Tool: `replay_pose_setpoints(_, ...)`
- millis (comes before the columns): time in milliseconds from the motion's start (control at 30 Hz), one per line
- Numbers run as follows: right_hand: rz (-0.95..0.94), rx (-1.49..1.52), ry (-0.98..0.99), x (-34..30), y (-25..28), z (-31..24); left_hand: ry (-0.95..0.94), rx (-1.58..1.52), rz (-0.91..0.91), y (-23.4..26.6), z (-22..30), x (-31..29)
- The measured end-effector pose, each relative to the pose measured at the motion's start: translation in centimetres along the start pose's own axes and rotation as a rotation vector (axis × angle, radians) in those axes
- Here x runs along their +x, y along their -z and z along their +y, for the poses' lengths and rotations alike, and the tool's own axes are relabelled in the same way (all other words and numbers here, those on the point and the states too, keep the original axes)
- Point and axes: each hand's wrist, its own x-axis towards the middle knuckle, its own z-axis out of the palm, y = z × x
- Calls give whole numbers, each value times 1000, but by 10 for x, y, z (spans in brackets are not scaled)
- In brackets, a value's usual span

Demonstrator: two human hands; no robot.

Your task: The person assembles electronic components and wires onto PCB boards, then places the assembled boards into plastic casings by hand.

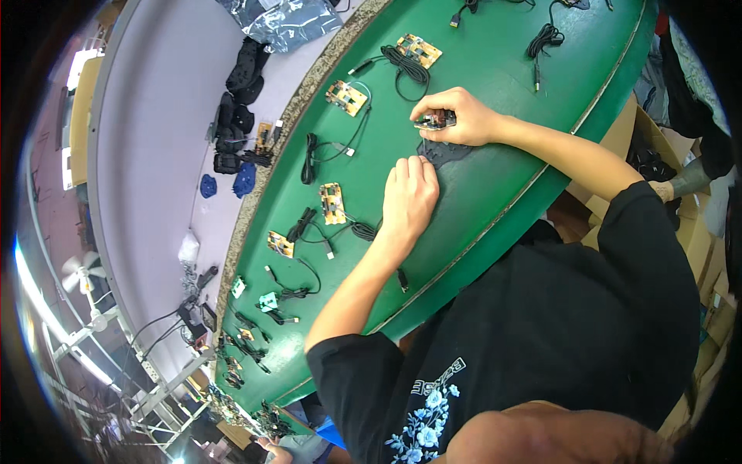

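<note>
My right hand (470,117) grips a small circuit board (434,121) with dark parts on it, raised above the green work surface. Under it lies a flat, dark, irregular piece (448,153), whose kind I cannot make out. My left hand (410,197) is closed, its fingertips pinched at the left edge of that dark piece. A thin strand seems to run between the board and those fingertips; what they hold is too small to name.
Tan circuit boards, one a far board (418,50), another a nearer board (332,203), lie along the green table (479,209) with coiled black cables (406,66). Beyond its speckled edge, a pale surface (166,100) bears black parts (232,131) and a plastic bag (286,23). Cardboard boxes (618,147) stand right.
</note>
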Motion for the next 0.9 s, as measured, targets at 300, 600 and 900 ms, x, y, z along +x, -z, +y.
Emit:
replay_pose_setpoints(300, 35, -48, 37, -3, 1, 1, 132, -131, 0, 8, 12, -12)
replay_pose_setpoints(600, 37, -74, 34, 3, 5, -3, 391, -835, 361, -25, -10, 4)
replay_pose_setpoints(900, -495, -570, -82, 52, 1, -24, 269, -684, 188, -17, -14, 8)
